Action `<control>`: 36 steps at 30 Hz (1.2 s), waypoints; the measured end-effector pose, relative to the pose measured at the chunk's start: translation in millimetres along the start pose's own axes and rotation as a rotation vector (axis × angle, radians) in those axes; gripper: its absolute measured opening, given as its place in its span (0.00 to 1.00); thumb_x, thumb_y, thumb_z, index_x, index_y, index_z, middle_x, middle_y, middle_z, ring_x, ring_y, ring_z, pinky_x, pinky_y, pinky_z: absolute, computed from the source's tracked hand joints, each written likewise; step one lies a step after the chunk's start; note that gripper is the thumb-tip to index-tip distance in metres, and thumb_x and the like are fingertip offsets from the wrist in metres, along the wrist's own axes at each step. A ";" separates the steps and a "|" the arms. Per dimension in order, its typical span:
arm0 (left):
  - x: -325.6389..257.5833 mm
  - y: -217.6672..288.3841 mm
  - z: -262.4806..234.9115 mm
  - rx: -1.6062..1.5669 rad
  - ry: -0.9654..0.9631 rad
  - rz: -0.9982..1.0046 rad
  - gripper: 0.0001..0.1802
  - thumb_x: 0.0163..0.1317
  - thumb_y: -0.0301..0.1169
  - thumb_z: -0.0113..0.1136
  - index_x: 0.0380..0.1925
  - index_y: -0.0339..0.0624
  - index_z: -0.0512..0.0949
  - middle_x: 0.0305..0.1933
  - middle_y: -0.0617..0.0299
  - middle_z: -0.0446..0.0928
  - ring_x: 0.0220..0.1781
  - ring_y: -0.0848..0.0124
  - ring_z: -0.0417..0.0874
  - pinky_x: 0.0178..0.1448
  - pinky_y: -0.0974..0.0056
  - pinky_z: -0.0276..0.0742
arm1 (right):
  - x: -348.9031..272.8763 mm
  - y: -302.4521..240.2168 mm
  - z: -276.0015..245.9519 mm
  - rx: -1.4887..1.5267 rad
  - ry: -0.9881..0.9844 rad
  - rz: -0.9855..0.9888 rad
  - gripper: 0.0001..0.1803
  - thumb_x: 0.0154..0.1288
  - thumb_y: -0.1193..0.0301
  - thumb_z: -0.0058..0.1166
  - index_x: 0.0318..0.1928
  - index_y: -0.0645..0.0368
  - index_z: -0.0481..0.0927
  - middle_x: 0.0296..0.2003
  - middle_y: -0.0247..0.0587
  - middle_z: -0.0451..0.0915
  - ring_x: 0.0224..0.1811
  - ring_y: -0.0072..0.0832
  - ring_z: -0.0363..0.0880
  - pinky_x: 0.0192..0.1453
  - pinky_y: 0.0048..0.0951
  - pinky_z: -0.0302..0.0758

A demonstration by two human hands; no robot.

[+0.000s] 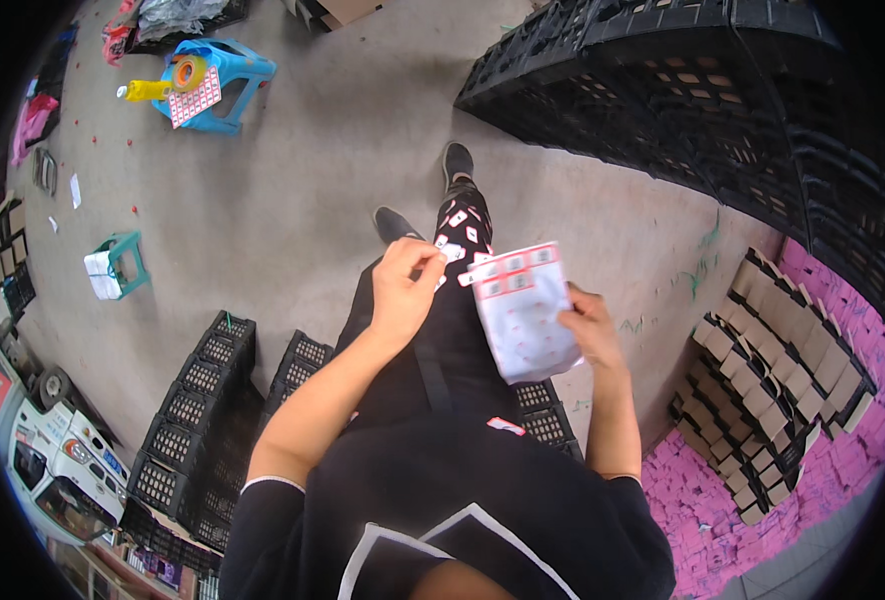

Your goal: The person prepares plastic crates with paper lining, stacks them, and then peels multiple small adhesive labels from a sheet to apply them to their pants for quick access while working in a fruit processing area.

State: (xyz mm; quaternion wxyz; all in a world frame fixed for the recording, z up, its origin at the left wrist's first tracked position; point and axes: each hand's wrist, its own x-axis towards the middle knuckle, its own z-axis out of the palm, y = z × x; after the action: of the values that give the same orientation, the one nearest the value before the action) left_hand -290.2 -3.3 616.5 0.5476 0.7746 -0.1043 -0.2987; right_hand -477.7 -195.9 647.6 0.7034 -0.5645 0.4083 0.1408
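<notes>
My left hand (403,288) is pinched over my thigh, with a small white sticker (453,252) at its fingertips. Held by its edge in my right hand (591,328) is a sheet of stickers (535,318). Red-bordered labels remain along the sheet's far end, while the rest is mostly bare white backing, blurred a little. One label (471,275) juts from the sheet's left edge. Several more stickers (460,217) are stuck on my dark trouser leg, and another red-edged one (506,427) lies on my black shirt.
Black plastic crates (663,80) are stacked at the far right, with more crates (188,400) at the near left. A blue stool (248,70) carries tape, a yellow bottle and a label sheet. A green stool (128,262), cardboard stack (773,370) and white truck (73,450) stand around.
</notes>
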 end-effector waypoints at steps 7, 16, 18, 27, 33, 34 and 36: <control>-36.9 -88.4 41.4 0.682 -0.560 0.585 0.07 0.52 0.32 0.61 0.28 0.43 0.76 0.30 0.60 0.70 0.36 0.61 0.75 0.41 0.59 0.72 | -13.2 4.5 -6.9 0.078 0.223 0.069 0.19 0.50 0.83 0.44 0.44 0.69 0.79 0.35 0.32 0.79 0.36 0.17 0.73 0.43 0.20 0.69; -32.7 -90.1 26.6 0.459 -0.567 0.062 0.11 0.57 0.36 0.57 0.28 0.41 0.81 0.35 0.56 0.80 0.42 0.56 0.80 0.46 0.54 0.75 | -13.7 -3.8 10.5 0.197 0.181 0.016 0.21 0.49 0.82 0.44 0.46 0.69 0.79 0.36 0.33 0.80 0.38 0.18 0.74 0.46 0.21 0.69; -25.1 -78.3 23.0 0.528 -0.375 0.145 0.09 0.58 0.34 0.57 0.27 0.41 0.79 0.31 0.59 0.77 0.37 0.57 0.78 0.42 0.55 0.74 | -15.9 -1.1 12.5 0.226 0.207 0.025 0.21 0.49 0.83 0.44 0.46 0.70 0.79 0.36 0.34 0.80 0.38 0.18 0.75 0.45 0.21 0.70; -29.6 -101.9 47.9 0.661 -0.706 0.312 0.07 0.55 0.33 0.56 0.28 0.41 0.76 0.31 0.57 0.75 0.37 0.58 0.79 0.39 0.54 0.74 | -20.7 -5.1 11.5 0.237 0.235 0.020 0.21 0.50 0.83 0.44 0.46 0.70 0.79 0.36 0.35 0.81 0.36 0.18 0.76 0.41 0.21 0.71; -11.4 -63.1 27.2 0.220 -0.413 -0.095 0.08 0.55 0.27 0.57 0.34 0.36 0.79 0.36 0.50 0.79 0.33 0.63 0.80 0.41 0.62 0.75 | -21.6 -11.6 24.4 0.226 0.170 0.005 0.21 0.49 0.83 0.44 0.45 0.69 0.79 0.36 0.34 0.81 0.36 0.17 0.75 0.42 0.20 0.71; -6.8 -42.9 22.0 0.174 -0.249 -0.019 0.10 0.53 0.25 0.59 0.36 0.36 0.78 0.37 0.51 0.78 0.35 0.62 0.79 0.42 0.62 0.75 | -20.5 -12.9 28.4 0.192 0.146 -0.014 0.21 0.49 0.83 0.44 0.45 0.69 0.80 0.36 0.33 0.81 0.36 0.17 0.75 0.42 0.19 0.71; -0.5 6.9 9.4 0.106 -0.141 0.176 0.14 0.50 0.25 0.62 0.39 0.38 0.76 0.38 0.52 0.75 0.38 0.60 0.78 0.43 0.61 0.75 | -18.2 -12.5 33.1 0.126 0.054 -0.004 0.22 0.49 0.83 0.42 0.47 0.69 0.79 0.40 0.37 0.80 0.43 0.21 0.76 0.51 0.24 0.71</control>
State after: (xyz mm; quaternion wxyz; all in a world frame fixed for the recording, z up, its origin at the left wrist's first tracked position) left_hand -294.9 -13.1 620.8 0.5214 0.7674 -0.2255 -0.2973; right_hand -467.1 -165.0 670.4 0.7266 -0.5235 0.4340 0.0984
